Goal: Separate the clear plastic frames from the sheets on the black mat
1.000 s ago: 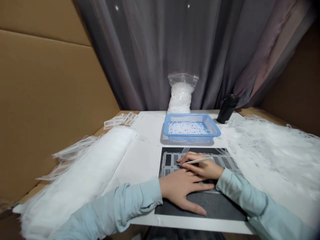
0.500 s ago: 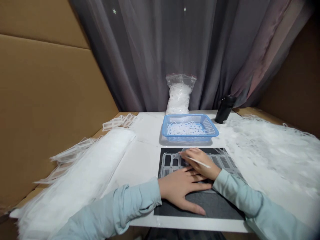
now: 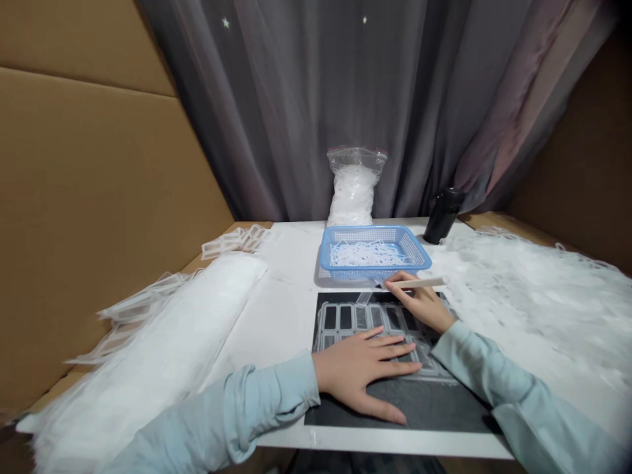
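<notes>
The left hand (image 3: pixel 365 372) lies flat in the lower middle of the frame, palm down and fingers spread. Its fingertips press on the near edge of a clear sheet (image 3: pixel 353 320) cut into rows of small rectangles. The sheet rests on a black mat (image 3: pixel 434 408) at the front of the white table (image 3: pixel 286 309).

The right hand (image 3: pixel 421 304) sits just above and right of the left, at the far right corner of the sheet. Its fingers are pinched around a thin white stick (image 3: pixel 417 283). The stick lies nearly level, with its tip pointing left over the sheet's far edge. A small clear scrap (image 3: pixel 364 297) stands up just left of the tip; whether they touch cannot be told.

Just beyond the mat is a blue basket (image 3: pixel 419 253) with white strips (image 3: pixel 368 253) in it. Behind it a clear bag (image 3: pixel 354 187) of white bits leans on the grey curtain (image 3: pixel 316 99). A black bottle (image 3: pixel 442 216) stands to the basket's right. A loose white heap (image 3: pixel 533 289) covers the right of the table. A long white stack (image 3: pixel 162 342) runs along the left, with clear frames (image 3: pixel 232 240) at its far end. Cardboard (image 3: pixel 89 197) walls the left.
</notes>
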{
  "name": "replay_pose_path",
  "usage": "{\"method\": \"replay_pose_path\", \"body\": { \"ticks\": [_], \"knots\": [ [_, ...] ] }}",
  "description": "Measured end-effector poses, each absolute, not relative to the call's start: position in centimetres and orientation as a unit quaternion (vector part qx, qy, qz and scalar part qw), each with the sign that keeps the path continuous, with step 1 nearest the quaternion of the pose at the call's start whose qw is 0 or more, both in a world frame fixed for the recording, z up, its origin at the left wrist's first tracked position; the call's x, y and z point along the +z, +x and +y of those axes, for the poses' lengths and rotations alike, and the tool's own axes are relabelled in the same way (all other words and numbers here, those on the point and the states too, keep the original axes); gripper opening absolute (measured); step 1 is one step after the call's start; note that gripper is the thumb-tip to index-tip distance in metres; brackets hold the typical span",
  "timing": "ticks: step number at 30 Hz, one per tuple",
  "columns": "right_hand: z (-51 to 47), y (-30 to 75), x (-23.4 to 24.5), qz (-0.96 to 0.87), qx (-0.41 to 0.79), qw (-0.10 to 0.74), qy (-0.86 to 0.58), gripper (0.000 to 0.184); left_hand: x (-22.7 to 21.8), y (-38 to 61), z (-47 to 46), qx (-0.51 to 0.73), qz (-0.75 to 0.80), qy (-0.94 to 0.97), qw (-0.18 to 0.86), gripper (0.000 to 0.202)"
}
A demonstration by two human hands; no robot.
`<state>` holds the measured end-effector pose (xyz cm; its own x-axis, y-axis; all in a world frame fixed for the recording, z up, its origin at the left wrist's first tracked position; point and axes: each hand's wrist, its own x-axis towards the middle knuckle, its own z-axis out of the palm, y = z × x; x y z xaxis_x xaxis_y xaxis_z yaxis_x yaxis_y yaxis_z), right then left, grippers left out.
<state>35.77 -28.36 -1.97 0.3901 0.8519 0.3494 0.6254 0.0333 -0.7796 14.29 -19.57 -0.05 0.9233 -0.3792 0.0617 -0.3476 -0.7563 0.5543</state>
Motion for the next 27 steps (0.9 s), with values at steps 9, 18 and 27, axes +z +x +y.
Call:
{"method": "replay_pose_path", "body": {
  "ticks": [9,18,27],
  "knots": [
    [-29.0,34.6,-1.2,-0.609,0.395,0.426,-0.54,0.037,-0.4,14.4,-19.6,-0.018,-0.188,0.938,0.29,0.075],
    [-29.1,34.0,-0.9,-0.607,0.437,0.404,-0.527,0.034,-0.8,14.4,-19.5,-0.018,-0.186,0.944,0.274,0.075],
    [-28.9,34.5,-1.3,-0.596,0.447,0.408,-0.528,0.037,-0.7,14.4,-19.5,-0.026,-0.185,0.942,0.279,0.074]
  ]
}}
